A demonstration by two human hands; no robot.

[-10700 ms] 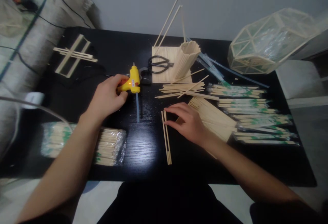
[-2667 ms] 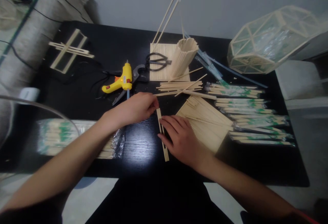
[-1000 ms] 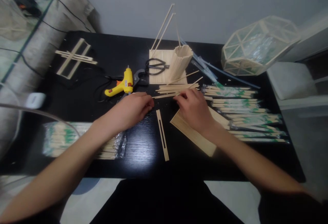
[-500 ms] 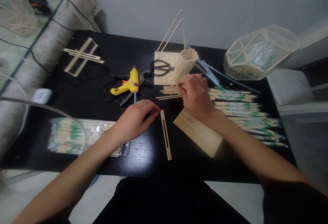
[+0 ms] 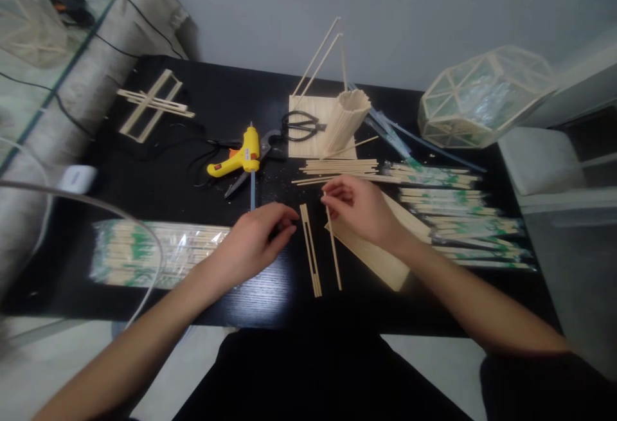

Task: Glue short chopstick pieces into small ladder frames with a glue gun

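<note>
My right hand (image 5: pixel 362 207) pinches the top end of a single thin wooden stick (image 5: pixel 333 250) that runs down toward me on the black table (image 5: pixel 270 279). Just left of it lies a glued pair of sticks (image 5: pixel 311 250). My left hand (image 5: pixel 255 241) rests on the table beside that pair, fingers curled loosely with their tips near its upper end; nothing shows in them. A flat panel of joined sticks (image 5: pixel 380 247) lies under my right wrist.
A yellow glue gun (image 5: pixel 238 159) lies behind my left hand, with scissors (image 5: pixel 301 125) and a stick-built cup (image 5: pixel 343 122) beyond. Loose sticks (image 5: pixel 337 169), wrapped chopstick packs (image 5: pixel 453 215), a bagged bundle (image 5: pixel 154 254), a stick frame (image 5: pixel 152 103) and a geodesic model (image 5: pixel 482 96) lie around.
My right hand reached to the loose stick pile, took one stick and brought it back beside the glued pair. My left hand stayed by the pair's upper end.
</note>
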